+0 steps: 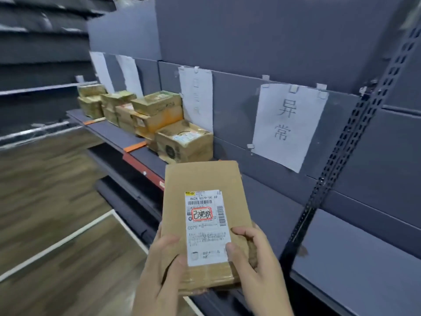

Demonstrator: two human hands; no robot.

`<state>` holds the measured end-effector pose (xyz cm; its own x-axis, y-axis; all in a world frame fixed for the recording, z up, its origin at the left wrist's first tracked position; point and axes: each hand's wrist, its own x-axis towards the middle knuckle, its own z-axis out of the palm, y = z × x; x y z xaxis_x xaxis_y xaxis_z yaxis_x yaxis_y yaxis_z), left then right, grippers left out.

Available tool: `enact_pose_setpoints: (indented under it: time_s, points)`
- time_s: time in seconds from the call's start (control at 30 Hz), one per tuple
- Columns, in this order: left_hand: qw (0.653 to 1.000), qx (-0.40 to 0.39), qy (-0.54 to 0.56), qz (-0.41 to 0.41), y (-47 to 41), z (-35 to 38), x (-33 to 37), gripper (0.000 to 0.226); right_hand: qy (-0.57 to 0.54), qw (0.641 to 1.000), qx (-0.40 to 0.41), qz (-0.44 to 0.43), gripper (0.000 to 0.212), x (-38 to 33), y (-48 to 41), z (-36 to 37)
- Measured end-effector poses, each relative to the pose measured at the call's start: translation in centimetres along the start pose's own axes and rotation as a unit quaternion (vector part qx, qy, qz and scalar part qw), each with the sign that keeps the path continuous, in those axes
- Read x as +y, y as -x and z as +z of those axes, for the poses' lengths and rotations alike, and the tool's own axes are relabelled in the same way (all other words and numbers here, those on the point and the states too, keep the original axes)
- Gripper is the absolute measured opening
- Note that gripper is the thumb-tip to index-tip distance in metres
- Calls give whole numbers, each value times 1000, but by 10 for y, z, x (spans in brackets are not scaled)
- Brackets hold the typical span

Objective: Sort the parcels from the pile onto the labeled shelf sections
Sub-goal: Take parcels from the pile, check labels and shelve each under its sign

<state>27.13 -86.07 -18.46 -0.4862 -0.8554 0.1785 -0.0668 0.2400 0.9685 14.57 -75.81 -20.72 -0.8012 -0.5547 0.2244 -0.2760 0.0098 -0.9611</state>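
Note:
A flat brown cardboard parcel (202,179) with a white shipping label marked in red is held upright in front of the grey shelf (145,153). My left hand (159,267) grips its lower left edge, thumb on the front. My right hand (252,258) grips its lower right edge, thumb on the label. On the shelf's back panel hang paper section signs: a near sign (289,126) with two large characters to the right of the parcel, and a fainter middle sign (197,99). Several sorted parcels (159,119) are stacked on the shelf to the left.
A perforated black upright (337,160) runs diagonally at the right of the shelf. Orange divider strips (134,146) mark the shelf's front edge. Wooden floor with a white line (68,238) lies at the left. More shelving stands at the far left.

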Motion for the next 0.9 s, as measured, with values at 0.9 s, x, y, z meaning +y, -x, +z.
enact_pose_setpoints:
  time_s: [0.9]
  points:
    - [1000,-14,11,-16,-355,-157,-89,42,35,996,-81,10,38,4,-250,304]
